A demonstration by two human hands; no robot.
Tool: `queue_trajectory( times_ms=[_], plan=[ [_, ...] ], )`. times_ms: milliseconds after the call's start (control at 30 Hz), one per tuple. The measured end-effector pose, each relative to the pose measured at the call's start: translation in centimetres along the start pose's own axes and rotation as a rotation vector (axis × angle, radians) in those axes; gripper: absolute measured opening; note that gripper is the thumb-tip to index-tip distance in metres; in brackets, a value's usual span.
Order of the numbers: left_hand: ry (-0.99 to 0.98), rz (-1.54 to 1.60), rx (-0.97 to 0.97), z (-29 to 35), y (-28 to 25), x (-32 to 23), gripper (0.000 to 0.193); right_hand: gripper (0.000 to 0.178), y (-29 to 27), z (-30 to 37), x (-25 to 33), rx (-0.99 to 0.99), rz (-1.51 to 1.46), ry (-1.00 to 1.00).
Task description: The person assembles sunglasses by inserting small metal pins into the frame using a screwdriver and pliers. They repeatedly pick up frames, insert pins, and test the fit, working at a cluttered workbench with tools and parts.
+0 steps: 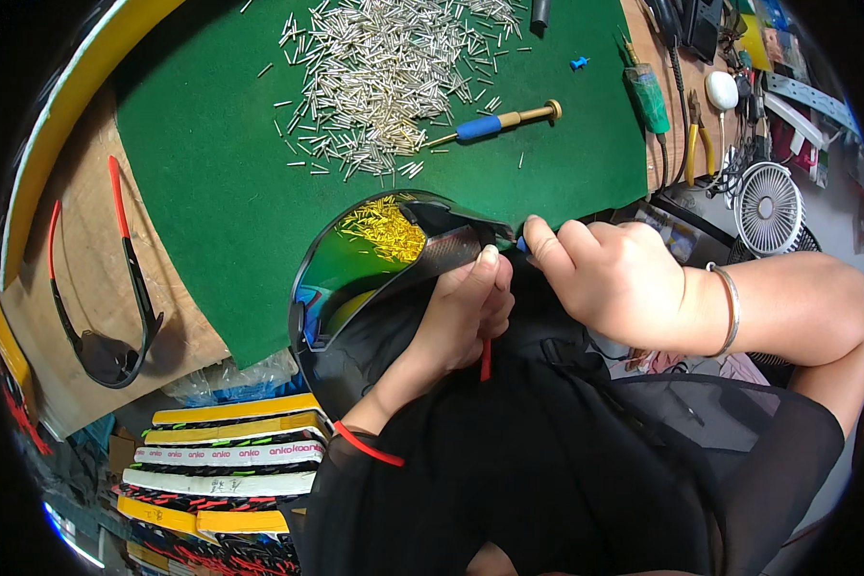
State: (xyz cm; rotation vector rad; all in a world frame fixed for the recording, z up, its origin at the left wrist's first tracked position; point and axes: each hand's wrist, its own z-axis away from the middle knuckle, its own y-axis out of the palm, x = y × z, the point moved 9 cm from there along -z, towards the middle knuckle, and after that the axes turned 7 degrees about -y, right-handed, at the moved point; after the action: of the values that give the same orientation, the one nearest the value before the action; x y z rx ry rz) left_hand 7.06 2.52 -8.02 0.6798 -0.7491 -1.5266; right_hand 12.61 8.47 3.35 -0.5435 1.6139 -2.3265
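While our left hand (466, 302) grips the mirrored sunglasses lens (374, 264) steady, our right hand (610, 278) fingers pinch a small blue tool at its hinge corner, near the green mat (221, 192).

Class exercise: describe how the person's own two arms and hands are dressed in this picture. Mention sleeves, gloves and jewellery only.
Both hands are bare, with no gloves. The right hand has a thin silver-coloured bangle at the wrist, and the forearm behind it is uncovered. The left hand shows no ring or bracelet; its forearm also looks unsleeved. Short, unpainted-looking nails.
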Motion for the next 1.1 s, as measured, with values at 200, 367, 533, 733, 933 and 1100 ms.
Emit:
queue_trajectory(
  times_ms=[200, 367, 533, 733, 933, 1100],
  plan=[
    [-0.006, 0.03, 0.002, -0.1, -0.1, 0.1, 0.033, 0.021, 0.1, 0.0, -0.5, 0.05, -0.137, 0.086],
    [0.044, 0.006, 0.008, 0.1, 0.0, -0.3, 0.033, 0.035, 3.2, 0.7, -3.7, 0.343, -1.086, 0.721],
    [0.035, 0.003, 0.017, -0.1, 0.1, -0.3, 0.033, 0.032, 2.8, 0.6, -3.7, 0.28, -0.921, 0.614],
    [0.035, 0.032, 0.007, -0.2, -0.1, -0.1, 0.033, 0.014, 0.1, 0.1, -0.6, -0.021, -0.132, 0.102],
    [0.057, 0.03, 0.028, -0.2, -0.1, -0.2, 0.032, 0.019, -0.2, 0.2, -0.1, -0.025, -0.057, -0.028],
    [0.054, 0.03, 0.003, -0.1, -0.2, -0.1, 0.032, 0.025, 5.0, 2.4, -2.6, 0.416, -1.354, 0.875]
  ],
)
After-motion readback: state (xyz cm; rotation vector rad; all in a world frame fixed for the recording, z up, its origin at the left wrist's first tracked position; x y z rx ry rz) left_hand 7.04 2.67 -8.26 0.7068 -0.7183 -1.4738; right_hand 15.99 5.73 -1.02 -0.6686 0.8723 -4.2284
